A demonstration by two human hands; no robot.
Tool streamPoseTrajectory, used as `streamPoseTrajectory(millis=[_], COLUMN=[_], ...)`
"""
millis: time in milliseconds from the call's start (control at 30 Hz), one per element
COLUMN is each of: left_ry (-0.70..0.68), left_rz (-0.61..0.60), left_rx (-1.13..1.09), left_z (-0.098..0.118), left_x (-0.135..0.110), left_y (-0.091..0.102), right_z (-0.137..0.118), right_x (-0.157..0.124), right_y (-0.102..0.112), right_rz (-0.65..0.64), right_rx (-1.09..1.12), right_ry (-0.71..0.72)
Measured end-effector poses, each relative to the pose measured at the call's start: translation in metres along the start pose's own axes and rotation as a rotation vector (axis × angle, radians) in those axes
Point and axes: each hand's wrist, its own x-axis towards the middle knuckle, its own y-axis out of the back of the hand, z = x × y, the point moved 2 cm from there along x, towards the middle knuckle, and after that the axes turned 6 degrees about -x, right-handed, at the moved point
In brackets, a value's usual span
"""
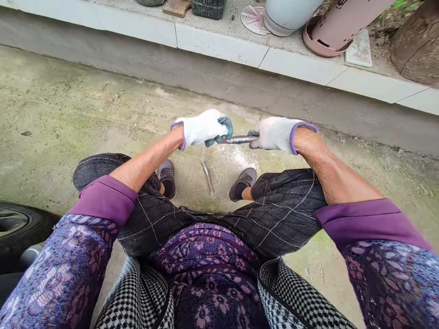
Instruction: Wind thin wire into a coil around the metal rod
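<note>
Both my hands wear white knit gloves with dark green coated fingers and purple cuffs. Between them, level above the ground, is a short grey metal rod with a shiny, ridged-looking middle. My right hand is closed round its right end. At the left end, the fingers of my left hand are curled and closed on it, hiding that tip. A second slim grey rod lies on the concrete between my shoes. White powder is scattered on the ground below the held rod.
A low tiled ledge runs across the far side. On it stand a pale bucket, a pink perforated cylinder, a pink round grille and a dark container. A vehicle wheel is at the left.
</note>
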Motion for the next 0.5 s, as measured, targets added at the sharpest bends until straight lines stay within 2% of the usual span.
streamPoseTrajectory(millis=[67, 100, 167, 267, 300, 367, 433, 500], left_ry=[-0.017, -0.023, -0.027, -0.029, -0.031, -0.026, -0.022, -0.043], left_rz=[-0.026, -0.027, -0.018, -0.040, -0.054, -0.041, 0.019, 0.080], left_rx=[-0.046, -0.076, -0.118, -0.146, -0.146, -0.123, -0.078, -0.045], left_z=[0.000, -0.001, -0.003, -0.007, -0.009, -0.011, -0.010, -0.007], left_x=[-0.002, -0.002, -0.001, 0.003, 0.004, 0.006, 0.007, 0.007], left_y=[-0.007, -0.009, -0.011, -0.012, -0.012, -0.009, -0.002, 0.005], right_z=[0.006, 0.008, 0.012, 0.011, 0.010, 0.006, 0.001, -0.001], right_x=[0.005, 0.004, -0.002, -0.018, -0.023, -0.029, -0.032, -0.028], right_y=[0.009, 0.015, 0.027, 0.041, 0.043, 0.041, 0.031, 0.015], right_rz=[0.036, 0.078, 0.193, 0.284, 0.249, 0.064, -0.177, -0.339], right_rx=[-0.141, -0.107, 0.195, 0.688, 0.757, 0.731, 0.559, 0.343], right_ry=[-0.063, -0.080, -0.067, 0.069, 0.117, 0.181, 0.220, 0.237])
